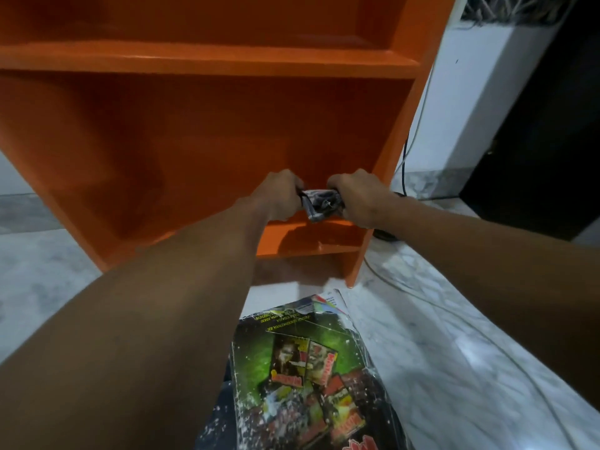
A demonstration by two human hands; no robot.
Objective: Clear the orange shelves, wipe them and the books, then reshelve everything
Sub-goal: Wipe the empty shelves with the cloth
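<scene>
The orange shelf unit stands on the floor in front of me, and its visible shelves hold nothing. My left hand and my right hand reach into the bottom compartment. Together they grip a small grey and white item, each hand curled round one end, just above the lowest shelf board. I cannot tell whether it is a book or a cloth. A stack of books and magazines with a dark green cover lies on the floor below my arms.
The marble floor spreads to the right, with thin cables running across it. A white wall and a dark cabinet stand right of the shelf unit.
</scene>
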